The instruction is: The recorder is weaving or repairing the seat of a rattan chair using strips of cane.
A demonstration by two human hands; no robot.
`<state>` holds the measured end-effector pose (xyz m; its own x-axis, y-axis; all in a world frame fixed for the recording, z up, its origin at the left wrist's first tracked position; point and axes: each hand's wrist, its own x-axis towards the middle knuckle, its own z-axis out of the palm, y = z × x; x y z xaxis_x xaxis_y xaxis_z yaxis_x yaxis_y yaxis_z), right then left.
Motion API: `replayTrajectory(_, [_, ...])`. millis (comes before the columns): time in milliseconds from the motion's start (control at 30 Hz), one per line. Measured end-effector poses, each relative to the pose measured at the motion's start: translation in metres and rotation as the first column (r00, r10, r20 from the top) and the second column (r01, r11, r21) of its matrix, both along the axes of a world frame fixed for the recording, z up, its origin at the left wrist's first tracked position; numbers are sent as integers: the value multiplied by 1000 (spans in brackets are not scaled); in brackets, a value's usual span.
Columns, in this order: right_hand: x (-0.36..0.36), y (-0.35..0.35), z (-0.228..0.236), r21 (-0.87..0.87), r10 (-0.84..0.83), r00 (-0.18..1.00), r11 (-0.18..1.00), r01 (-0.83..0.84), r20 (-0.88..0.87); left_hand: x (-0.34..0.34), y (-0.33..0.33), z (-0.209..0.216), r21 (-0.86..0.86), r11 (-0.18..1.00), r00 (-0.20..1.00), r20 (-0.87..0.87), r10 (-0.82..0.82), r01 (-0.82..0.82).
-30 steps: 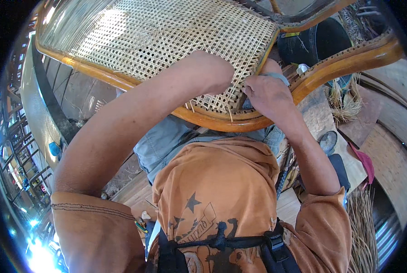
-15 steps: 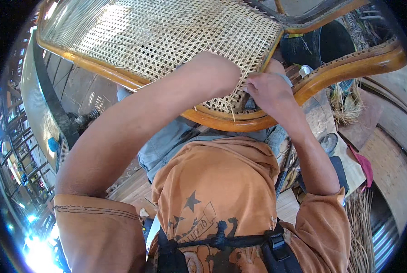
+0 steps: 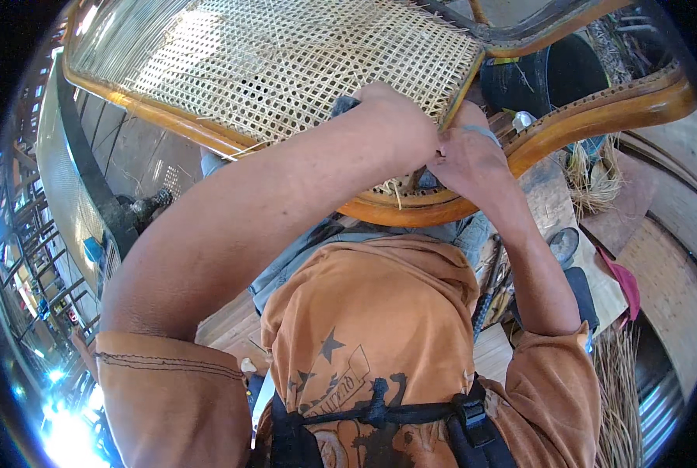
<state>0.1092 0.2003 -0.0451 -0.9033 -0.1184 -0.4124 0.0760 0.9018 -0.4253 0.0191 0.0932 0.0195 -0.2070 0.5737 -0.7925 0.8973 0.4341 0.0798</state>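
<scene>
Before me lies a curved, varnished wooden frame (image 3: 411,214) of a furniture piece, with pale woven cane webbing (image 3: 286,70) across it. My left arm reaches over the webbing's near edge. The left hand (image 3: 399,109) is bent at the frame's corner, its fingers mostly hidden; a dark grey rounded object (image 3: 344,104) sticks out beside it, and I cannot tell its kind. My right hand (image 3: 469,160) is closed at the corner, close against the left wrist. Whatever its fingers pinch is hidden. Loose cane ends (image 3: 395,187) hang over the frame below both hands.
A black bucket (image 3: 547,74) stands beyond the right hand. Tangled fibre strands (image 3: 594,179) and a bundle of long thin strips (image 3: 617,390) lie on the right. Another mesh panel with a dark frame (image 3: 91,164) stands at the left.
My left hand has shifted right and slightly up, closer to the right hand. The dark grey object now shows beside it. My right hand has turned slightly in place.
</scene>
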Motion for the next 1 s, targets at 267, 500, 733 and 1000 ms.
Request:
replayTrajectory(267, [-4,-3,1,-75,-38,998,997,35,-50,-8,-26,-17,163,985,998,-8,60,-58])
replayTrajectory(500, [-5,-5,-6,-48,-55,998,997,55,-3,-7,-17,-8,106,993,999,22,49,-51])
replayTrajectory(733, [-3,-10,3,-25,-56,998,998,56,-1,-6,-25,-16,114,993,999,-29,15,-12])
replayTrajectory(1000, [-1,-7,-4,-19,-26,999,999,26,-19,-7,-20,-12,156,988,1000,21,-18,15])
